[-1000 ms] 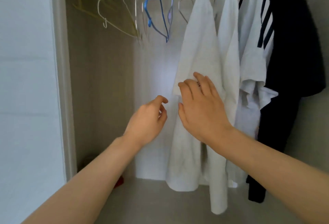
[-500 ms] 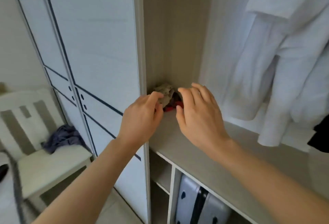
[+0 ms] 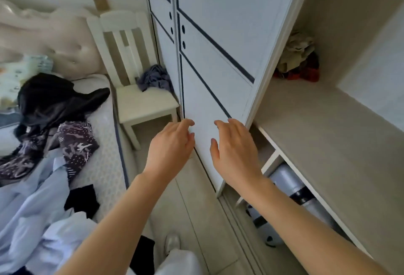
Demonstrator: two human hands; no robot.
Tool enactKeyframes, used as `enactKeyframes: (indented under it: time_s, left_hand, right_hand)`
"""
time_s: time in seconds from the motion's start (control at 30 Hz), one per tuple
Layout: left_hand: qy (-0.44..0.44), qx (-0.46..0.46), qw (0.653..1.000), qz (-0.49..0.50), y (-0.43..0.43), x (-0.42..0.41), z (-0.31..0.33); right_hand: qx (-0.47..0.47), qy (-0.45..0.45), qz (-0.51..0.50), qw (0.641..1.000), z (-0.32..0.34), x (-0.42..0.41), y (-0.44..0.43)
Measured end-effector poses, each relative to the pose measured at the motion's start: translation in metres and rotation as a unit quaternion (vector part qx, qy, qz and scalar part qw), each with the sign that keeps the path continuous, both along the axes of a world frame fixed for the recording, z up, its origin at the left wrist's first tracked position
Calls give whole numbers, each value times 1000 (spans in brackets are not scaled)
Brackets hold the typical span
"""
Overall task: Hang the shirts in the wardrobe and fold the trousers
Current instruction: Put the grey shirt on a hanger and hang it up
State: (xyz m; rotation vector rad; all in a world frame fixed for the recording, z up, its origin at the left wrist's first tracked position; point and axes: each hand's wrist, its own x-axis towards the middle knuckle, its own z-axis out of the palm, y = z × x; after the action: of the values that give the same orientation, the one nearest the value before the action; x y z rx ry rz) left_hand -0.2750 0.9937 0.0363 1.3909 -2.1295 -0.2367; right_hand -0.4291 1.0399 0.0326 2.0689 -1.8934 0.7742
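My left hand (image 3: 170, 145) and my right hand (image 3: 236, 150) hover side by side in front of the white wardrobe door (image 3: 218, 56), fingers relaxed and holding nothing. On the bed (image 3: 105, 143) at the left lie loose clothes: a light blue shirt (image 3: 37, 213), a dark patterned garment (image 3: 74, 143) and a black garment (image 3: 50, 100). The open wardrobe (image 3: 317, 139) is at the right, its shelf bare near me. No hanging shirts show in this view.
A white chair (image 3: 140, 100) with a crumpled grey-blue cloth (image 3: 155, 79) stands between bed and wardrobe. A bundle of beige and red cloth (image 3: 299, 60) sits in the shelf's back corner. A grey suitcase (image 3: 290, 189) lies below the shelf. Light floor runs between bed and wardrobe.
The view has swung left and down from the hanging white shirts to the bed and floor. Both hands came away from the shirts and hang empty before the door.
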Motion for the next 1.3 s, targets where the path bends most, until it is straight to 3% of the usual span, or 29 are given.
enactKeyframes:
  time_s: [0.3,0.67,1.0,1.3]
  left_hand:
    - [-30,88,992,88,-64,86,-67]
    - [-74,183,970,146,-208,168,-111]
    - [-85,193,962,174,-369,180,-134]
    - [-152,184,955,177,-536,186,-148]
  right_hand:
    - [91,3,69,993,-53,59,-95]
    - [186,25,81,979,-97,111,-260]
    - [220,26,97,970,-117,120,-434]
    - [264,71,123,954,-133,126,-625]
